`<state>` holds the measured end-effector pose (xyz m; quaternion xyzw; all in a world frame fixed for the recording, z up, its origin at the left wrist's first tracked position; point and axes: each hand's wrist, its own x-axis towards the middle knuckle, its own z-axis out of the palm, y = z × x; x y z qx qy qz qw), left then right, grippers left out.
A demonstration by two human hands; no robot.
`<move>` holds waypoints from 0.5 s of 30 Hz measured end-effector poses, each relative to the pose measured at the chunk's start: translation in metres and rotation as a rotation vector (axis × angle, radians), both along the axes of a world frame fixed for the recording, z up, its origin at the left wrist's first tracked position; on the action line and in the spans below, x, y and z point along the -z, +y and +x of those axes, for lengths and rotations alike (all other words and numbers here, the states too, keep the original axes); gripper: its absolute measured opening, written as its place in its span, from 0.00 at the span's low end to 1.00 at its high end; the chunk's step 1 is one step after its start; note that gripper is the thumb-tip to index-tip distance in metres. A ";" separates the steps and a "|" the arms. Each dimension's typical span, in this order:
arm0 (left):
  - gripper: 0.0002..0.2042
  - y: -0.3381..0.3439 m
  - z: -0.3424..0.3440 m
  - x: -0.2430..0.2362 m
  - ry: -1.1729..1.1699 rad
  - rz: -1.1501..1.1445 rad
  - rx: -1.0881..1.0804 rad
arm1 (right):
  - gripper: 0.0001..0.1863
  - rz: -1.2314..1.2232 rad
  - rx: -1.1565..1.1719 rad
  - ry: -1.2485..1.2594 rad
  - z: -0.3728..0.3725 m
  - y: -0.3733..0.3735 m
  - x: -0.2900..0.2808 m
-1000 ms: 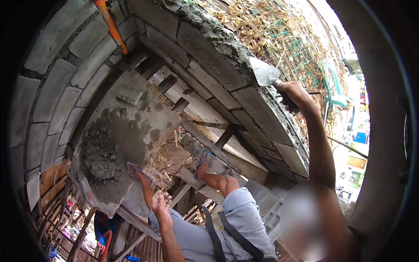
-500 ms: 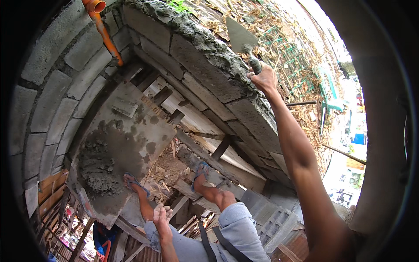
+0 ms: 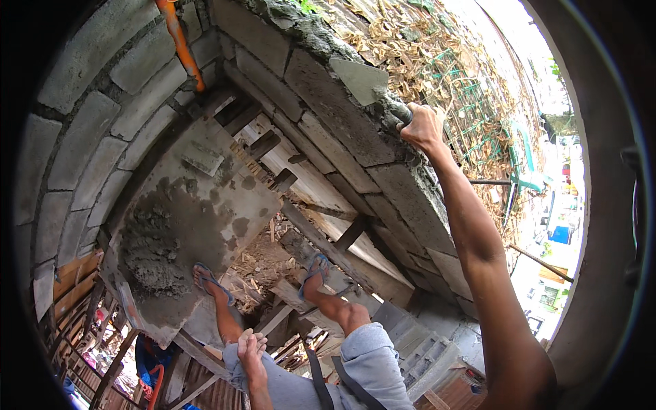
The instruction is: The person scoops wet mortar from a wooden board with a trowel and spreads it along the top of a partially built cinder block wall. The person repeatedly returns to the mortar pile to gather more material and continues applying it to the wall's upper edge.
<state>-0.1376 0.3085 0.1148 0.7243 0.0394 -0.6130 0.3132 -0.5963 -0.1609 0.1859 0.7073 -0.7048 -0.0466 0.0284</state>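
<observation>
My right hand [image 3: 425, 128] is wrapped round the handle of a mortar-smeared pointed trowel [image 3: 359, 78], out at the top of a grey block wall [image 3: 328, 102]. The trowel's blade lies over the wall's rough, mortar-covered upper edge; whether it touches the mortar is hard to tell. My left hand [image 3: 253, 347] is low, beside my thigh in rolled-up shorts, its fingers loosely bent with nothing visible in them. A heap of wet mortar [image 3: 152, 253] sits on a stained flat board [image 3: 249, 198] near my foot.
A second block wall [image 3: 85, 154] rises at left, with an orange pipe [image 3: 179, 44] in the corner. Timber beams and rubble lie under my sandalled feet. Hollow blocks [image 3: 427, 359] are stacked at lower right. Beyond the wall are dry leaves [image 3: 410, 41] and green netting.
The trowel has come down and left from above the leaves, its blade turning level over the wall's top. My left fingers have curled in slightly. The view has shifted a little.
</observation>
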 end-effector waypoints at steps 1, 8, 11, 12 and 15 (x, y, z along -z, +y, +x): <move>0.17 -0.001 -0.002 0.001 0.012 -0.010 0.004 | 0.14 0.037 0.003 -0.030 0.001 -0.001 -0.002; 0.17 0.003 0.000 0.009 0.024 -0.022 -0.057 | 0.11 -0.074 0.133 -0.114 0.030 0.020 -0.030; 0.18 0.001 0.003 0.007 -0.021 0.027 -0.063 | 0.11 0.001 0.019 -0.653 0.048 0.033 -0.029; 0.18 -0.002 0.002 0.007 0.003 -0.001 -0.064 | 0.10 0.104 -0.147 -0.866 0.051 0.035 -0.029; 0.18 -0.005 0.001 0.001 -0.004 0.035 -0.059 | 0.12 -0.260 -0.054 -0.547 0.052 0.034 -0.024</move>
